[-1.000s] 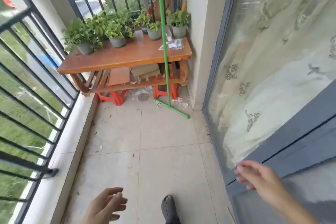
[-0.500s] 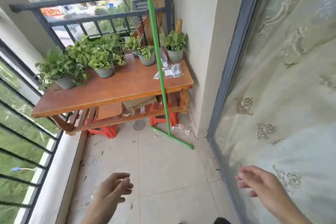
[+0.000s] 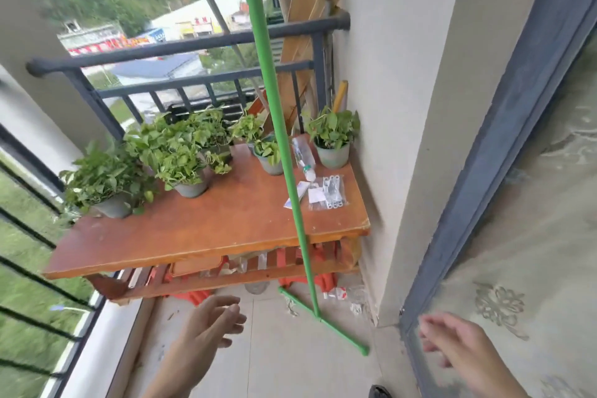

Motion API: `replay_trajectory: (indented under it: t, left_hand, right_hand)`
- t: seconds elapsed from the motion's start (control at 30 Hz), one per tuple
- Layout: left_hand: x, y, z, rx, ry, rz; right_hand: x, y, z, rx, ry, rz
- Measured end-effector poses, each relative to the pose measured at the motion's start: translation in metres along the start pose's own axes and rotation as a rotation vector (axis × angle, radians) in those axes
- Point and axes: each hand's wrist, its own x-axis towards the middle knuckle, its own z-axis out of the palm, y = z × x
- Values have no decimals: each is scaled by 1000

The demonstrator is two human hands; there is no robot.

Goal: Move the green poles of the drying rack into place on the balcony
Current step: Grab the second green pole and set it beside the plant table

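A tall green pole (image 3: 277, 126) stands upright in front of the wooden table, rising out of the top of the frame. It joins a short green foot bar (image 3: 326, 323) lying on the floor tiles. My left hand (image 3: 213, 323) hovers low at centre, fingers apart, empty, left of the foot bar. My right hand (image 3: 452, 349) is at the lower right near the door frame, fingers apart and slightly blurred, holding nothing. Neither hand touches the pole.
An orange wooden table (image 3: 193, 236) carries several potted plants (image 3: 181, 155), a plastic bottle (image 3: 303, 155) and a bag of small parts (image 3: 329, 192). A dark railing (image 3: 181, 45) bounds the left and far sides. Boards (image 3: 303, 26) lean in the corner. A glass door (image 3: 533, 203) lines the right.
The view has moved closer to the table and tilted up. Both hands have come forward toward the pole's base, still empty.
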Motion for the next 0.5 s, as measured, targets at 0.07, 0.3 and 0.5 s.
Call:
replay_trajectory:
  t: [0.07,0.3,0.5]
  left_hand:
    - [40,36,5,0,40,72]
    - [153,156,18,94,73,339]
    - [218,235,26,38,63,490]
  right_hand:
    - [46,-40,6,-38,-72,-57]
    - [158,-158,62,-221,-289,-261]
    - [223,-212,126,-311,-286,-345]
